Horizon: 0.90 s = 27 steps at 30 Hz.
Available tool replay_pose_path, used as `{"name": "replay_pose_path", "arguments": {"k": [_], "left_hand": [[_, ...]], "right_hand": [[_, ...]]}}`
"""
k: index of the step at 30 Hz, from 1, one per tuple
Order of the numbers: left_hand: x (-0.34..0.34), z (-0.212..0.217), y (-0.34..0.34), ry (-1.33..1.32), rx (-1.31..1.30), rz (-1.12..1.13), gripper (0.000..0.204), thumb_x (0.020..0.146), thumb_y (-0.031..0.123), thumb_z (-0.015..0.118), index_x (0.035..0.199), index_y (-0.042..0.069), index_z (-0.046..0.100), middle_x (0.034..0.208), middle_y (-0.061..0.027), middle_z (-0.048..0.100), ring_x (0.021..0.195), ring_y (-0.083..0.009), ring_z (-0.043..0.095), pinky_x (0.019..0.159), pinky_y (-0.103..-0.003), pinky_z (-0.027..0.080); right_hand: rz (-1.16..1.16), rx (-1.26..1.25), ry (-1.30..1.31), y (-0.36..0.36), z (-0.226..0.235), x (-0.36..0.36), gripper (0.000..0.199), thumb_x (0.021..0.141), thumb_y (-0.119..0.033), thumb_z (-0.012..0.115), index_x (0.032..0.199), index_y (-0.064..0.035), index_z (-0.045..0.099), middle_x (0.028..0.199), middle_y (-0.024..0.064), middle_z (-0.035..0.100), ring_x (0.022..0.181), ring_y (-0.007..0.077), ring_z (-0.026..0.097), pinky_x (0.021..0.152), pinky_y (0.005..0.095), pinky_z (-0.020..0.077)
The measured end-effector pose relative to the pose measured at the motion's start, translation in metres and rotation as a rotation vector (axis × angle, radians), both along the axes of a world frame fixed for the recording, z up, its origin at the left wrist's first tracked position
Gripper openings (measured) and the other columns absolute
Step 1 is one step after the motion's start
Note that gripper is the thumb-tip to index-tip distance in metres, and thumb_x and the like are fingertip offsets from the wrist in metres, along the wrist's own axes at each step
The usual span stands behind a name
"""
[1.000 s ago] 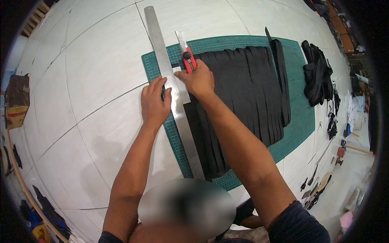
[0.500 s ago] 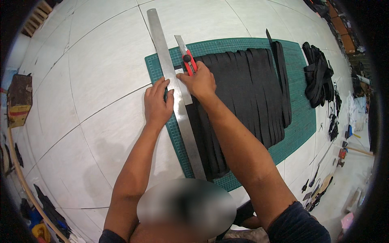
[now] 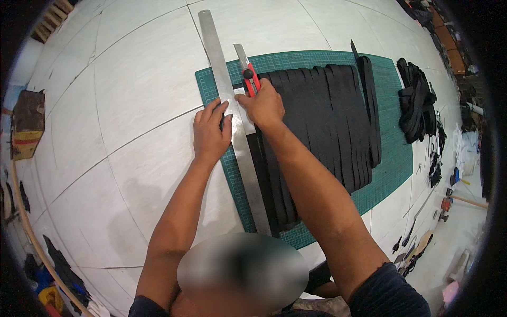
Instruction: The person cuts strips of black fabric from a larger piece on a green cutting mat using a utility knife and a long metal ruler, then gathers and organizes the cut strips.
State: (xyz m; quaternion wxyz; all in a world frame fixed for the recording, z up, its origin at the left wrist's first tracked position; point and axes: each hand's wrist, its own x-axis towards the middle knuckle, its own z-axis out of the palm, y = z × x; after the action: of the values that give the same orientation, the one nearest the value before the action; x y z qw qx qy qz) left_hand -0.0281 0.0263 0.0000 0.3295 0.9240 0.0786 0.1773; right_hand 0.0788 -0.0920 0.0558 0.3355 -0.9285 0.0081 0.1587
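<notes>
A long steel ruler lies lengthwise over the left side of a green cutting mat. My left hand presses flat on the ruler's left edge, fingers spread. My right hand grips a red utility knife, whose blade runs along the ruler's right edge near the mat's far end. A black sheet cut into several long strips covers most of the mat, right of the ruler.
A heap of black strips lies at the mat's right end. Small tools and clutter line the right edge of the white table. A brown box sits at the far left.
Both hands and the knife stay in nearly the same place; the knife has shifted only slightly along the ruler.
</notes>
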Motion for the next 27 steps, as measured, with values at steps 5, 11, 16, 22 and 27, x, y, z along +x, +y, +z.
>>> {"name": "replay_pose_path", "arguments": {"k": [5, 11, 16, 22, 27], "left_hand": [[0.0, -0.002, 0.001, -0.025, 0.033, 0.003, 0.033, 0.091, 0.017, 0.063, 0.123, 0.005, 0.063, 0.13, -0.0162, 0.06, 0.115, -0.0368, 0.056, 0.1, -0.045, 0.042], [-0.001, -0.005, 0.003, 0.0, 0.014, 0.022, 0.035, 0.09, 0.02, 0.063, 0.122, 0.006, 0.065, 0.131, -0.0149, 0.059, 0.114, -0.0344, 0.055, 0.101, -0.044, 0.042], [-0.008, 0.007, 0.011, 0.046, -0.068, -0.048, 0.051, 0.083, 0.027, 0.069, 0.129, 0.006, 0.06, 0.139, -0.0174, 0.052, 0.126, -0.0376, 0.047, 0.108, -0.047, 0.036], [-0.037, 0.061, -0.009, 0.431, 0.26, -0.35, 0.105, 0.067, 0.045, 0.081, 0.148, -0.003, 0.035, 0.153, -0.0243, 0.032, 0.146, -0.0404, 0.024, 0.119, -0.05, 0.022], [-0.037, 0.063, -0.029, 0.576, 0.53, -0.398, 0.136, 0.053, 0.069, 0.082, 0.149, -0.009, 0.026, 0.156, -0.0271, 0.026, 0.149, -0.0401, 0.018, 0.12, -0.059, 0.01]], "right_hand": [[-0.043, 0.023, -0.045, -0.003, 0.005, -0.01, 0.043, 0.075, -0.031, 0.08, 0.102, -0.0064, 0.057, 0.099, 0.0196, 0.069, 0.098, 0.0419, 0.067, 0.084, 0.05, 0.0507], [-0.214, 0.529, -0.054, -0.094, 0.034, -0.066, 0.034, 0.078, -0.021, 0.081, 0.098, -0.0046, 0.059, 0.086, 0.0051, 0.066, 0.079, 0.0165, 0.063, 0.075, 0.0329, 0.0504], [-0.518, 0.431, -0.067, -0.26, 0.028, -0.135, 0.028, 0.084, -0.012, 0.077, 0.103, -0.0027, 0.058, 0.091, 0.0015, 0.064, 0.08, 0.0109, 0.06, 0.073, 0.0283, 0.0485], [-0.745, 0.225, -0.219, -0.397, -0.009, -0.208, 0.031, 0.081, -0.014, 0.079, 0.097, -0.0072, 0.053, 0.081, 0.0025, 0.06, 0.069, 0.0147, 0.057, 0.065, 0.0301, 0.0476], [-0.774, 0.081, -0.217, -0.425, -0.048, -0.224, 0.032, 0.081, -0.015, 0.08, 0.096, -0.0067, 0.053, 0.081, 0.0026, 0.06, 0.069, 0.0142, 0.057, 0.065, 0.0303, 0.0475]]}}
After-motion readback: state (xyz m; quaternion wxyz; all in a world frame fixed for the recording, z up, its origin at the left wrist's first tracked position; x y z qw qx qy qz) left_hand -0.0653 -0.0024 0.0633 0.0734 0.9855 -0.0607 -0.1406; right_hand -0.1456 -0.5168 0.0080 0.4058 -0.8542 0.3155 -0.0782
